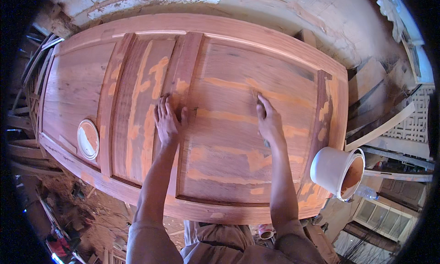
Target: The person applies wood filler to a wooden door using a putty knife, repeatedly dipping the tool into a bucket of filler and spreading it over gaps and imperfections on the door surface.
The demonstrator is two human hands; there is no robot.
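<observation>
A reddish wooden panel door (215, 213) lies flat before me, with streaks of orange filler (229, 178) across its panels and rails. My left hand (169, 121) rests on the upright between two panels, its fingers stretched out and the thumb apart. Over the large right-hand panel, my right hand (270, 123) is closed around a slim tool that looks like a putty knife (266, 144). A greenish end shows below the palm; the blade near the fingertips is blurred, close to a filler streak.
A white bucket (324, 167) with orange-brown filler inside leans at the door's right end. A round white lid (88, 139) smeared with filler lies on the left panel. Wood pieces (366, 83) crowd the right side. A plastic bottle (366, 192) stands beyond the bucket.
</observation>
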